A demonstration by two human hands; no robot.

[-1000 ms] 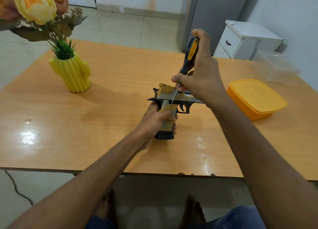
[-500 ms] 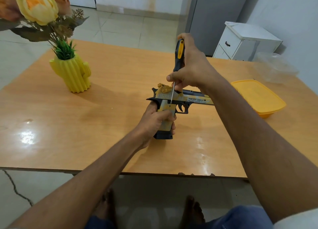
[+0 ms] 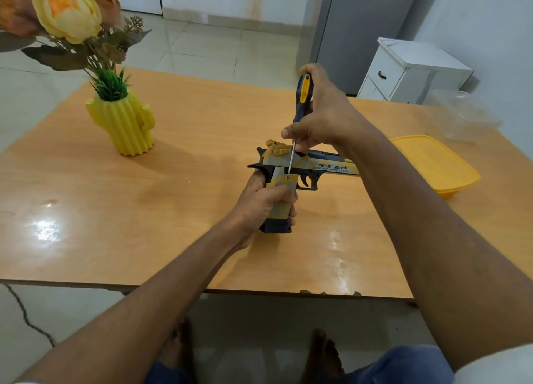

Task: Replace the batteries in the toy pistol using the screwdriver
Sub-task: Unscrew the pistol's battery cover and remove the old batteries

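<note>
A yellow and black toy pistol [image 3: 323, 168] lies on its side on the wooden table [image 3: 187, 181], barrel pointing right. My left hand [image 3: 261, 204] grips its handle from the near side. My right hand [image 3: 324, 118] holds a black and yellow screwdriver [image 3: 301, 98] almost upright. The thin metal shaft runs down to a spot on the pistol just above the grip panel, next to a small screw. Part of the barrel is hidden behind my right forearm.
A yellow cactus-shaped vase [image 3: 124, 124] with artificial flowers stands at the table's far left. A yellow lidded plastic box [image 3: 432, 164] sits at the right, with a clear plastic container [image 3: 464, 115] behind it. A white drawer cabinet [image 3: 409, 72] stands beyond the table.
My right hand has swung the screwdriver from a rightward tilt to nearly upright and shifted left, uncovering more of the barrel. The left hand and pistol have stayed in place.
</note>
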